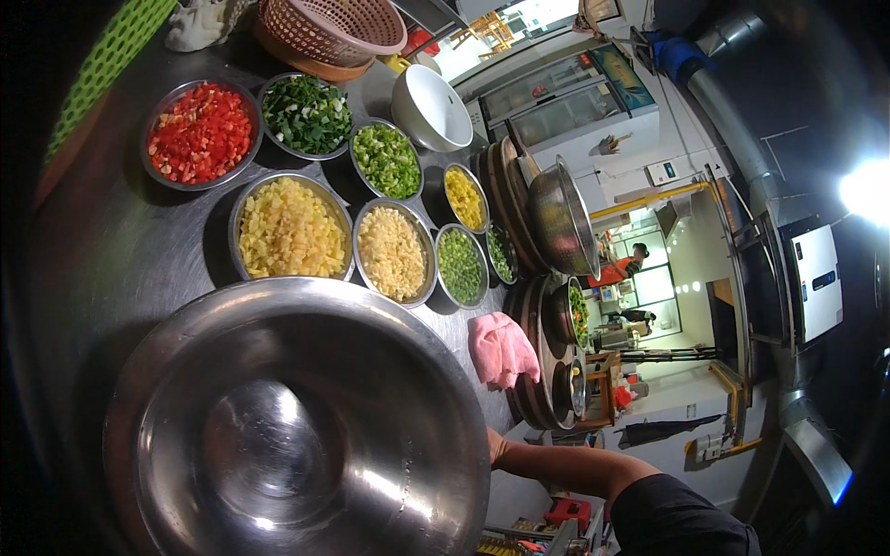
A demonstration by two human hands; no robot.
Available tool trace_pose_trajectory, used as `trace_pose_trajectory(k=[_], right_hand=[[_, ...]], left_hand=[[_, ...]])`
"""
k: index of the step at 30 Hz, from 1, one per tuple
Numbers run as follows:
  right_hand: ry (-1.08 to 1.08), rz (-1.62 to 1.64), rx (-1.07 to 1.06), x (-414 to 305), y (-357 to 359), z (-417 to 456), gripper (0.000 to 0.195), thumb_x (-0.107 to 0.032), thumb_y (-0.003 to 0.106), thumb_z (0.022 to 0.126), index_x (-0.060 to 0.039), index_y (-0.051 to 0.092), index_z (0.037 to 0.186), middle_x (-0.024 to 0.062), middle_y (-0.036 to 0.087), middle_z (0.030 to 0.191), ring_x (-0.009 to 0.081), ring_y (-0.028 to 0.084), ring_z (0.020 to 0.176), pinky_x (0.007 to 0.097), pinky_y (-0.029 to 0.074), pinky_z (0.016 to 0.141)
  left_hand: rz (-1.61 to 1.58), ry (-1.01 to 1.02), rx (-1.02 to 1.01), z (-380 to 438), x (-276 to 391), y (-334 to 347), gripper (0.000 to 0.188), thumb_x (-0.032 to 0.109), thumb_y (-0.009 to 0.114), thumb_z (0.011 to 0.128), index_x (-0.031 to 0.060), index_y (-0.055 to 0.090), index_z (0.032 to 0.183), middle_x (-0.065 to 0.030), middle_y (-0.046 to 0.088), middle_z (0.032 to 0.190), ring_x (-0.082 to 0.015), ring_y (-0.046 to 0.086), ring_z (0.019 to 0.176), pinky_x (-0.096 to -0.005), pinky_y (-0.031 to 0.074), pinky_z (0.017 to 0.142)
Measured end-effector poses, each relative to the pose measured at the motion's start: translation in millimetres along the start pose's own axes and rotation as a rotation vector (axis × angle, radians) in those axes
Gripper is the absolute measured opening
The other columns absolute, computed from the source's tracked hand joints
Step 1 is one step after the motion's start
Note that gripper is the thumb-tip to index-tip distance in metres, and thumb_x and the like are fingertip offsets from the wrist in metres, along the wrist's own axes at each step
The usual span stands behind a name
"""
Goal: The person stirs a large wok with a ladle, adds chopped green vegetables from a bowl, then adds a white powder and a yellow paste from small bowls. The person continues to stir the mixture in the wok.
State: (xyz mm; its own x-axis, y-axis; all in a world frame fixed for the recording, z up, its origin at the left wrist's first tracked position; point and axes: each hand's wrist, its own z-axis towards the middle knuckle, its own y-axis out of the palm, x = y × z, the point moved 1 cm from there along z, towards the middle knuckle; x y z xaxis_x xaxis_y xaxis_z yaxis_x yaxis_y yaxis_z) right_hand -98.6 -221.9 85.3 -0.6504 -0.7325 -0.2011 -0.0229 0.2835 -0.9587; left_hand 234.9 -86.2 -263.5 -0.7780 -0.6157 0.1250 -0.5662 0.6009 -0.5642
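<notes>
A large, empty steel basin [278, 445] fills the near part of the view, its open side facing me. My right hand [496, 448] is at its outer rim, with the fingers mostly hidden behind the metal. My left hand is out of view. Beside the basin stand metal bowls of chopped food: red pepper [201, 132], dark leafy greens [306, 115], light green pieces [386, 161], pale yellow cubes [292, 229], minced garlic-like bits [391, 254], yellow pieces [464, 199] and sliced green rings [459, 266]. A pink cloth [502, 349] lies crumpled nearby.
A white bowl [432, 108], a pink plastic colander [341, 28] and a green mesh basket [104, 73] edge the steel table [125, 257]. Round wooden boards [511, 208] carry a perforated steel colander [562, 219]. People are farther off beyond an opening.
</notes>
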Motion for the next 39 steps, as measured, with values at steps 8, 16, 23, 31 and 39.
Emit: trace_pose_trajectory(k=[8,16,23,31,39], right_hand=[[0.044,-0.001,-0.074,0.1,-1.2,5.8,0.079,-0.043,0.07,0.057,-0.0038,0.044,0.12,0.0159,0.045,0.122,0.0338,0.038,0.12,0.0533,0.024,0.102],[0.053,0.053,-0.018,-10.5,-40.1,24.1,0.084,-0.035,0.07,0.056,-0.0047,0.037,0.128,0.0125,0.04,0.131,0.029,0.034,0.125,0.0482,0.024,0.104],[-0.001,0.007,0.058,-10.9,-47.3,8.4,0.08,-0.036,0.066,0.061,-0.0041,0.036,0.128,0.0113,0.038,0.133,0.0281,0.032,0.126,0.0456,0.024,0.104],[-0.025,0.084,0.24,-16.5,-67.5,-9.0,0.075,-0.027,0.068,0.06,-0.0037,0.038,0.125,0.0119,0.038,0.132,0.0282,0.032,0.126,0.0452,0.025,0.103],[0.463,0.587,0.587,-42.3,-49.3,-76.4,0.022,-0.02,0.056,0.073,-0.0006,0.053,0.082,0.0211,0.055,0.087,0.0383,0.052,0.087,0.0462,0.043,0.076]], left_hand=[[0.013,-0.02,0.024,-8.3,-15.5,-9.8,0.061,0.024,0.07,0.058,0.0059,0.047,0.111,-0.0185,0.053,0.105,-0.0306,0.053,0.097,-0.0418,0.044,0.08],[0.041,0.12,0.073,-39.0,-17.7,-58.8,0.067,0.025,0.072,0.055,0.007,0.045,0.113,-0.0197,0.051,0.11,-0.0318,0.052,0.101,-0.0426,0.043,0.083],[0.185,0.439,0.105,-189.1,63.8,-142.5,0.076,0.026,0.074,0.051,0.0097,0.041,0.118,-0.0191,0.047,0.112,-0.0345,0.048,0.103,-0.0449,0.041,0.085],[0.345,0.728,0.292,-372.5,118.4,-207.9,0.078,0.024,0.074,0.048,0.0106,0.04,0.117,-0.0176,0.04,0.111,-0.0374,0.04,0.104,-0.0485,0.039,0.085],[0.333,0.954,0.369,-521.5,221.1,-290.7,0.082,0.023,0.071,0.05,0.0058,0.039,0.124,-0.0199,0.039,0.112,-0.0379,0.039,0.105,-0.0445,0.038,0.089]])
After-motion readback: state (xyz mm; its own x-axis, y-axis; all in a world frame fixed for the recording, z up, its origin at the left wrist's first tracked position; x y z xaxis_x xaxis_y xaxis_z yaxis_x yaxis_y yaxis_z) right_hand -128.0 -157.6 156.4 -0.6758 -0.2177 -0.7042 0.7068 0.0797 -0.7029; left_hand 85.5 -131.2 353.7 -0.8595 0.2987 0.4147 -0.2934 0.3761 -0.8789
